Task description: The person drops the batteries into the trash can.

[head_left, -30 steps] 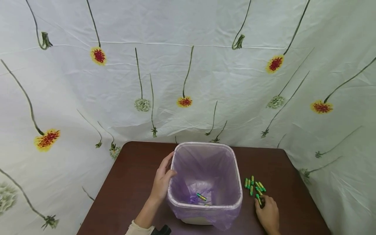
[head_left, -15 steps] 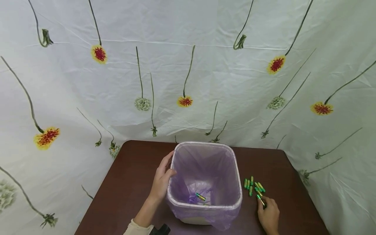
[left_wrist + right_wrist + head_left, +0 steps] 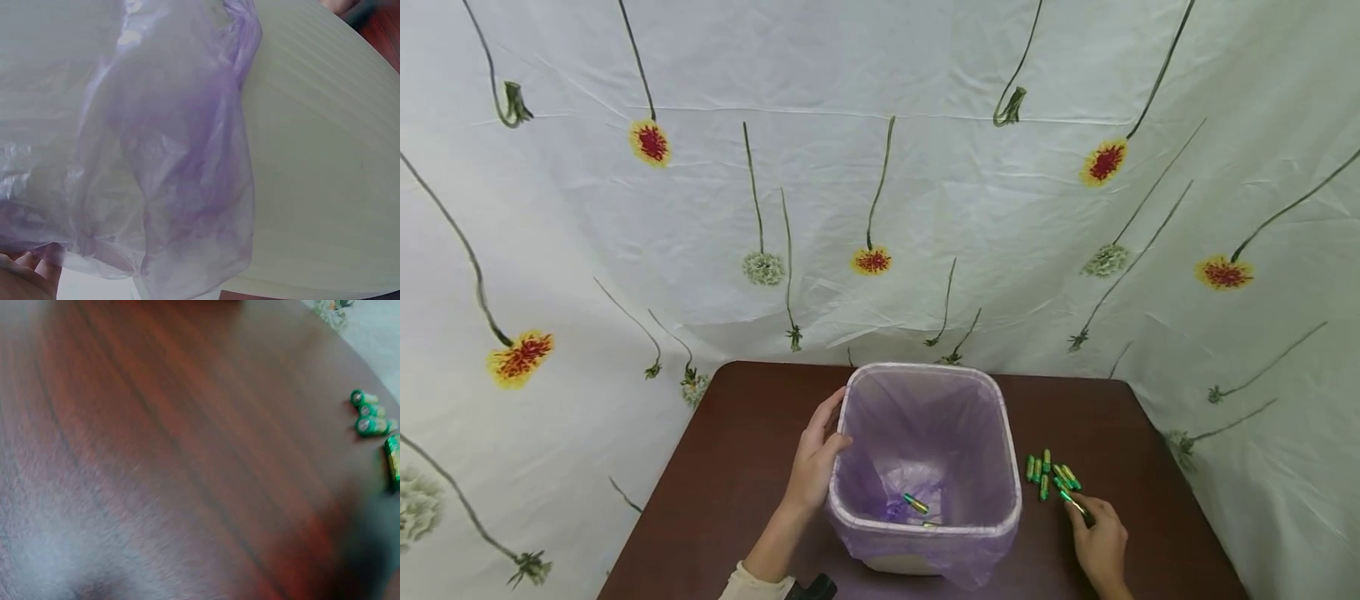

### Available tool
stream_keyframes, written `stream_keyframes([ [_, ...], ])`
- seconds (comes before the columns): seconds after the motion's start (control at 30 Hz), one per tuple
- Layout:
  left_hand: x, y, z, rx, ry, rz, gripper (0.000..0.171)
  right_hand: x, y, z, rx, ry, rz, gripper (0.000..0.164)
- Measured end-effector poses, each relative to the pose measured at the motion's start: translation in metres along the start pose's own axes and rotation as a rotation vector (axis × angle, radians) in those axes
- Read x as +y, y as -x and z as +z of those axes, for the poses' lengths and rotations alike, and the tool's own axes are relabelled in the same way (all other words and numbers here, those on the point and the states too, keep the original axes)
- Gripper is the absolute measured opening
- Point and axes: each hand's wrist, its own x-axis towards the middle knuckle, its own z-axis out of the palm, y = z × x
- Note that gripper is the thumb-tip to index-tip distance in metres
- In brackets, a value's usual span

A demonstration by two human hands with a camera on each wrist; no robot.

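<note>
- Your right hand [image 3: 1101, 537] has shifted slightly rightward, pinching a battery [image 3: 1075, 503] just beside the pile [image 3: 1044, 487] on the desk [image 3: 1150, 492].
- Your left hand [image 3: 808, 471] grips the bin [image 3: 925, 408], thumb over its rim; batteries [image 3: 916, 503] lie inside.

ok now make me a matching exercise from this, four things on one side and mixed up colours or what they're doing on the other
Column one:
1. left hand
2. right hand
3. liner
4. table

Column two:
a. dark reddish brown
b. pinches a green-and-gold battery
c. see-through purple
d. grips the side of the bin

Right pairs: 1-d, 2-b, 3-c, 4-a
</note>
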Motion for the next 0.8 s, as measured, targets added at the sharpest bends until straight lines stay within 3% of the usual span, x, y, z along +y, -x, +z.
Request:
stream_keyframes([
  [0.47,-0.001,0.001,-0.001,0.003,-0.018,0.007,0.069,-0.022,-0.030,-0.015,0.049,-0.009,-0.194,0.021],
  [0.8,0.000,0.002,0.000,0.009,-0.017,-0.013,0.070,-0.046,-0.051,-0.026,0.028,-0.088,-0.255,0.022],
])
